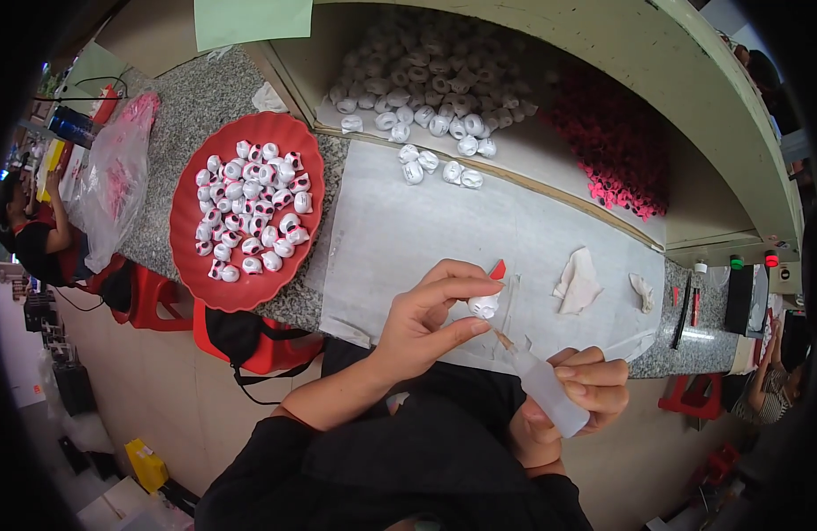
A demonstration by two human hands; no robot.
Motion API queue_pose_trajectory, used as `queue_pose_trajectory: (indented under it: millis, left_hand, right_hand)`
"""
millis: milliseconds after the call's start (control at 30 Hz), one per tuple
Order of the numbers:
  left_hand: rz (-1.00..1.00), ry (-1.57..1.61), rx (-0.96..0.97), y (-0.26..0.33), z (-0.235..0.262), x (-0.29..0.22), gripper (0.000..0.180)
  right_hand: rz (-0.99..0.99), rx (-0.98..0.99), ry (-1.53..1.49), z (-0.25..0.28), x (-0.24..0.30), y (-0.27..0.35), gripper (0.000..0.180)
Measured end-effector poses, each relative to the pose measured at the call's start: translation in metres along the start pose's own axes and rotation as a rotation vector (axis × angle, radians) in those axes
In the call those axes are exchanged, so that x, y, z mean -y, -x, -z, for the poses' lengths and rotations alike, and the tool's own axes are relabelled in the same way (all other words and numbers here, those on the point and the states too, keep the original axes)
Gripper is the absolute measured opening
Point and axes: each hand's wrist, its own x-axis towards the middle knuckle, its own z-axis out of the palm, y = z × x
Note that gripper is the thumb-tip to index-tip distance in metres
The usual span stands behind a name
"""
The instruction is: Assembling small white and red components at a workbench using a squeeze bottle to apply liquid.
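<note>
Pinching small white piece [484, 306], right hand [585, 385] gripping squeeze bottle [547, 389]

A speckled grey granite surface [200, 97] runs across the room, with a pale green boxed shelf [692, 80] at its far edge. Red plastic stools [161, 296] stand beneath it on a beige tiled floor [161, 398].

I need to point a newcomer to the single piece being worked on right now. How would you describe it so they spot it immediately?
Start at the pale mat on the granite counter, right of the red tray. At its near edge, the left hand pinches one small white piece, with a squeeze bottle tip at it. Unlike the loose pieces, it is held.
</note>
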Motion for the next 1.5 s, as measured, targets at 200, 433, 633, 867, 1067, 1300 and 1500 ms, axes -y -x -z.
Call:
queue_pose_trajectory:
  millis: [200, 433, 633, 867, 1067, 1300, 1500]
  left_hand:
    - [-0.064, -0.027, 0.029, -0.005, 0.001, 0.002, 0.034]
    - [-0.168, -0.043, -0.258, -0.013, 0.031, -0.009, 0.035]
    - [-0.203, -0.01, -0.368, -0.015, 0.035, -0.016, 0.038]
    - [-0.152, -0.02, -0.356, -0.015, 0.024, -0.008, 0.038]
    - [-0.197, -0.059, -0.381, -0.014, 0.029, -0.003, 0.038]
    - [-0.186, -0.066, -0.353, -0.005, 0.03, -0.01, 0.039]
    - [-0.147, -0.047, -0.361, -0.006, 0.027, -0.008, 0.039]
  right_hand:
    - [0.036, -0.01, 0.057, 0.004, -0.006, -0.004, 0.039]
    - [-0.377, -0.012, -0.071, 0.035, -0.033, -0.032, 0.026]
    - [-0.535, 0.254, 0.522, 0.075, -0.141, -0.096, 0.021]
    - [-0.003, 0.567, 1.225, 0.074, -0.209, -0.12, 0.03]
    - [0.077, 0.584, 1.088, 0.052, -0.215, -0.116, 0.032]
    - [-0.04, 0.671, 1.102, 0.049, -0.189, -0.121, 0.026]
    - [-0.342, 0.459, 0.772, 0.076, -0.175, -0.116, 0.021]
